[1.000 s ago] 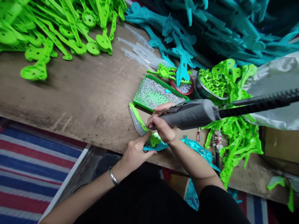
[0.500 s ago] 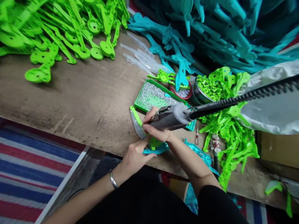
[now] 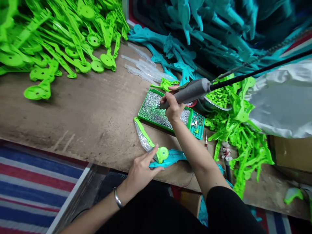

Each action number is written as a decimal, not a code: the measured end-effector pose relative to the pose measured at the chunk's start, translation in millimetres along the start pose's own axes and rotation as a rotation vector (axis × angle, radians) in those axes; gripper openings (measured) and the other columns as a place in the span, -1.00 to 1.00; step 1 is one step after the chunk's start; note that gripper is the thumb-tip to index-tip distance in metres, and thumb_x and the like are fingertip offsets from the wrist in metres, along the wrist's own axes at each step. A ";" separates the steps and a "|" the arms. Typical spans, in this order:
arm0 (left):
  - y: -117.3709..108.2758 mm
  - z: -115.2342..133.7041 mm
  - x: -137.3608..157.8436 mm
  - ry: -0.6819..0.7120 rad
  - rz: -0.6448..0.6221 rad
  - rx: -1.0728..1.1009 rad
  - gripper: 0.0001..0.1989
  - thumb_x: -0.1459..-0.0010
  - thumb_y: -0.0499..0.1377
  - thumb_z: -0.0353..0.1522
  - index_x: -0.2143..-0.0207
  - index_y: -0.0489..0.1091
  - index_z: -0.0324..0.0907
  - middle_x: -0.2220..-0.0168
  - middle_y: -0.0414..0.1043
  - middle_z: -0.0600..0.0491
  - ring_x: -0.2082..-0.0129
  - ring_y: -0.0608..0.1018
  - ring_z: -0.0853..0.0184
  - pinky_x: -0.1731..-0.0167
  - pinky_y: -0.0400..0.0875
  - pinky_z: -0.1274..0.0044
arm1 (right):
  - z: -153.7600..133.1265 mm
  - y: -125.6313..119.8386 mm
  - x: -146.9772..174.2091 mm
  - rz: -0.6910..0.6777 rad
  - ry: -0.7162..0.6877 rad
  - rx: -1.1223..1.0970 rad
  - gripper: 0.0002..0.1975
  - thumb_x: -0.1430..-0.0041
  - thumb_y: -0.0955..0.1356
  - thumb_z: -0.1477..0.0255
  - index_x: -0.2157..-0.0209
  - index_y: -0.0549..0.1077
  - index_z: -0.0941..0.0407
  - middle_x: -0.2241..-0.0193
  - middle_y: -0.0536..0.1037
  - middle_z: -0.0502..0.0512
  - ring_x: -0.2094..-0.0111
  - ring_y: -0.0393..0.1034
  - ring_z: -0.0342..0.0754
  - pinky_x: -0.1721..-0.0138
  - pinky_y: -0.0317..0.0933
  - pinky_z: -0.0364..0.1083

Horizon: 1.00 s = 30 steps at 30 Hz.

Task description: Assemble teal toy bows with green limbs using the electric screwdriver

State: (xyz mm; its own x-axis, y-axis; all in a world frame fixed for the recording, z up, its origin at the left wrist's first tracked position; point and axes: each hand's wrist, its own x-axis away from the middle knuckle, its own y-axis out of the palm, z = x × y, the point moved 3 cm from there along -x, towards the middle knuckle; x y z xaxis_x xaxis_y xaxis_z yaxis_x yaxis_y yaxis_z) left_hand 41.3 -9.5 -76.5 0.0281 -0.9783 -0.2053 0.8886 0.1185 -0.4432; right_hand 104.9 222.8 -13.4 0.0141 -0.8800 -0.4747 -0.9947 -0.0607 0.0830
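Two hands are being used: nearest, the toy (image 3: 159, 155) is being pinned flat at the table (image 3: 85, 110) edge by the spread left hand (image 3: 140, 169), steadying it; farther, the driver (image 3: 186, 93) is being gripped by the closed right hand (image 3: 173, 107), tip lowered into the screw tray (image 3: 146, 113).

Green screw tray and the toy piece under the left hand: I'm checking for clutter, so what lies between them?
Only bare brown tabletop separates the green screw tray from the toy piece under the left hand. The right forearm crosses above it, head view.
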 end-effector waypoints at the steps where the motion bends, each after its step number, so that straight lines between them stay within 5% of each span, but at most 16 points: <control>1: 0.1 -0.2 0.0 0.000 0.004 0.001 -0.15 0.10 0.47 -0.38 -0.26 0.27 -0.14 0.26 0.61 0.02 0.42 0.60 0.35 0.34 0.60 0.50 | 1.0 0.4 0.3 0.001 0.013 0.013 -0.67 -0.05 0.38 0.06 0.35 0.34 0.02 0.65 0.28 -0.16 0.66 0.26 -0.19 0.53 0.27 -0.09; 11: 0.6 -0.7 -0.5 -0.011 -0.012 0.016 -0.17 0.07 0.45 -0.39 -0.27 0.26 -0.18 0.26 0.61 -0.02 0.41 0.61 0.32 0.34 0.60 0.49 | 1.2 6.7 -3.6 -0.011 0.057 -0.010 -0.69 0.03 0.42 0.15 0.36 0.31 0.01 0.67 0.31 -0.17 0.69 0.25 -0.18 0.59 0.25 -0.10; 17: 2.0 -2.4 1.5 -0.024 -0.025 0.012 -0.19 0.00 0.42 -0.34 -0.29 0.23 -0.14 0.24 0.61 0.00 0.39 0.61 0.34 0.27 0.61 0.49 | -19.9 6.0 -0.1 -0.027 0.023 0.041 -0.64 -0.05 0.38 0.01 0.34 0.37 0.02 0.63 0.28 -0.14 0.65 0.28 -0.18 0.53 0.30 -0.08; 23: 4.9 -4.7 8.0 -0.036 -0.049 0.012 -0.13 0.02 0.43 -0.33 -0.32 0.17 -0.11 0.21 0.61 0.02 0.37 0.63 0.32 0.30 0.62 0.50 | -54.8 36.2 39.9 -0.259 0.050 -0.069 -0.61 -0.10 0.37 0.00 0.19 0.32 -0.04 0.60 0.29 -0.16 0.64 0.27 -0.17 0.53 0.31 -0.07; 30: 4.5 -1.6 11.7 -0.018 -0.044 -0.031 -0.08 0.06 0.45 -0.37 -0.33 0.14 -0.11 0.14 0.60 0.00 0.33 0.64 0.29 0.27 0.63 0.47 | -33.6 60.6 57.0 -0.301 0.071 -0.175 -0.65 -0.10 0.39 0.11 0.21 0.30 0.03 0.60 0.29 -0.19 0.64 0.27 -0.22 0.56 0.26 -0.13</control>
State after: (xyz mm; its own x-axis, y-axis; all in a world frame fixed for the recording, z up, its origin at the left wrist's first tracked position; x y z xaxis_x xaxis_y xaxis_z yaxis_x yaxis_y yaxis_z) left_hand 44.9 -20.2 -82.2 -0.0025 -0.9856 -0.1690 0.8743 0.0799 -0.4788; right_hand 48.8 153.2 -6.0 0.3173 -0.8407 -0.4388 -0.9124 -0.3967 0.1004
